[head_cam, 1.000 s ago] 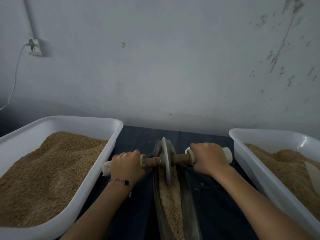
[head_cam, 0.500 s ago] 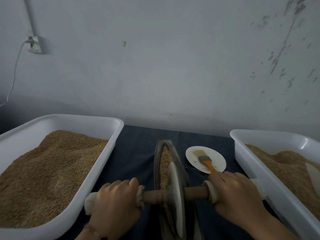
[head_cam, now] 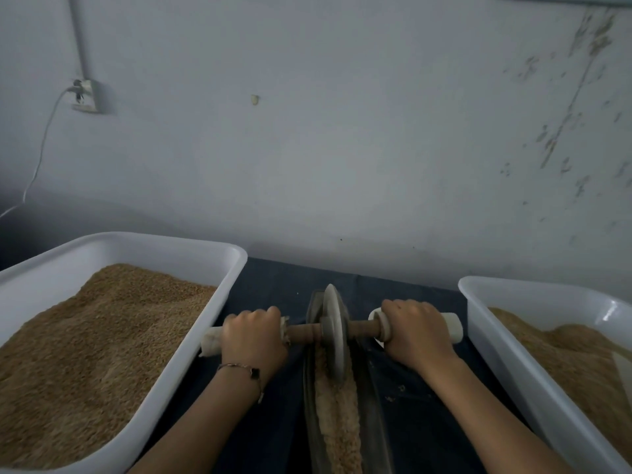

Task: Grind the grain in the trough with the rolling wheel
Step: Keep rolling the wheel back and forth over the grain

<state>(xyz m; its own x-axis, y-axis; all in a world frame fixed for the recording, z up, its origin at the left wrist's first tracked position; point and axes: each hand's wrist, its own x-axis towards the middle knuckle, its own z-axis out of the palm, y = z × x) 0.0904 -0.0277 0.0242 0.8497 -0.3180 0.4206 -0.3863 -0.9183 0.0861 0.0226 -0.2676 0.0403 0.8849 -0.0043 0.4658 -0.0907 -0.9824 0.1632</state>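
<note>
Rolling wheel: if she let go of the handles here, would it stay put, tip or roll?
Probably unstable. The rolling wheel is a thin disc standing on edge in the narrow trough, so it likely topples sideways. At the raised far end, it may roll back. It looks stone-like, probably heavy.

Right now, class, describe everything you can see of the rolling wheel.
The rolling wheel is a thin grey disc, stone-like, standing upright on edge at the trough's far end, its lower rim in the grain. A brown wooden axle runs through its centre, with white-wrapped ends. The left hand and right hand each grip one end.
</note>
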